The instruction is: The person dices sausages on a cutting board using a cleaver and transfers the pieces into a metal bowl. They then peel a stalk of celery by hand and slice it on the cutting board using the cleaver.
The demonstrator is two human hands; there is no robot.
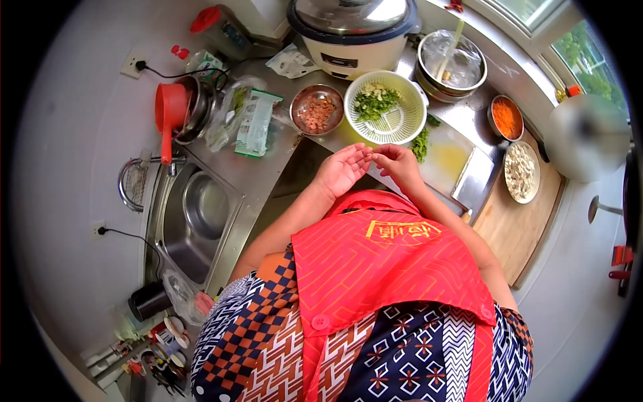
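Note:
My left hand [345,171] is turned palm up with the fingers stretched out and nothing lying on the palm. Its fingertips meet those of my right hand [399,165], whose thumb and fingers are pinched together; anything between them is too small to make out. Just beyond both hands stands a pale green colander [407,124] holding chopped greens [375,102] and some pale chopped pieces. To its left is a steel bowl [317,110] of pinkish diced bits. More green leaves [420,145] lie beside the colander, near my right hand.
A rice cooker [351,40] stands behind the colander. On the right are a cleaver [474,175], a wooden board [516,234], a bowl of white pieces [521,173] and a bowl of orange shreds [507,118]. The sink [201,221] is at left, below a red ladle [171,110].

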